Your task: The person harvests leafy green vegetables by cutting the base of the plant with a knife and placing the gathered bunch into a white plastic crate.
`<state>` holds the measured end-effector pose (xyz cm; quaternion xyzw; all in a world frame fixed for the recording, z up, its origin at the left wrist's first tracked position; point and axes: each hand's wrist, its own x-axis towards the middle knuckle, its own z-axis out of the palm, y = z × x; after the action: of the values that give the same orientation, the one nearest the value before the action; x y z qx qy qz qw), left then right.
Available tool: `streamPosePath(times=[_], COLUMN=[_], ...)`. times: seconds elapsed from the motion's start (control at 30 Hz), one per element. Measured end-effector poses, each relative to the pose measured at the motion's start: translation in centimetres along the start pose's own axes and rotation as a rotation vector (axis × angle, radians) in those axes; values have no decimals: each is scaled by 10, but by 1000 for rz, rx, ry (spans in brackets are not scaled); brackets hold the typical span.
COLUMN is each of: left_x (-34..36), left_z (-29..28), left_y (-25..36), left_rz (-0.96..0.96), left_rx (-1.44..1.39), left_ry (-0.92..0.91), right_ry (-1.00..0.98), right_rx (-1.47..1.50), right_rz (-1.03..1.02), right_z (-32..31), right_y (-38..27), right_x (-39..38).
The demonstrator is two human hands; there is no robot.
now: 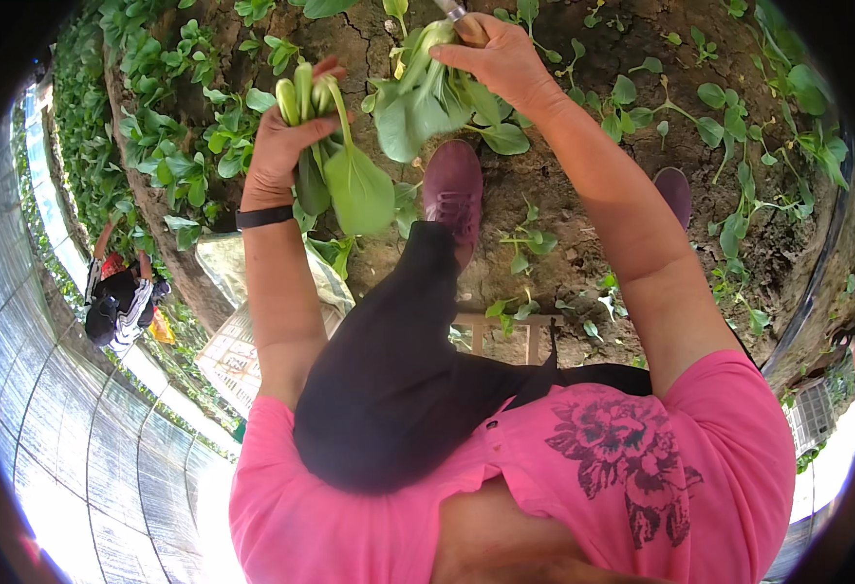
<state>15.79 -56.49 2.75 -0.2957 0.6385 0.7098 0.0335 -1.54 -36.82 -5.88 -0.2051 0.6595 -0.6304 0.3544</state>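
Observation:
My left hand (286, 141) is closed round a bunch of leafy greens (359, 185), with several pale stems poking up above my fingers and broad leaves hanging down. At the top centre, my right hand (496, 63) grips the wooden handle (469, 30) of a tool with a metal part at the upper edge, probably a blade, along with a bok choy plant (418, 92) whose leaves spread downward. Both bunches are held above the cracked soil, near my purple shoe (452, 185).
Small seedlings (525, 243) dot the soil (583, 253). Denser plants (155, 117) line the left. A crate (238, 355) and plastic sheet (320, 273) lie by my left arm, a wooden frame (505, 331) below me, a black hose (793, 321) at right. Another person (121, 302) crouches far left.

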Motion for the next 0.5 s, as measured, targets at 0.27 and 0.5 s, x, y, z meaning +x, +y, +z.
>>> streamPosePath(times=[0.27,0.5], left_x=[24,21], left_z=[45,68], left_y=[6,-35], left_rz=[-229,-182], left_rx=[-314,-398], left_ry=[-59,-230], right_ry=[-226,-219], right_rx=[193,498], right_rz=[69,314], right_z=[9,7], right_y=[-27,-20], right_x=[-9,-21])
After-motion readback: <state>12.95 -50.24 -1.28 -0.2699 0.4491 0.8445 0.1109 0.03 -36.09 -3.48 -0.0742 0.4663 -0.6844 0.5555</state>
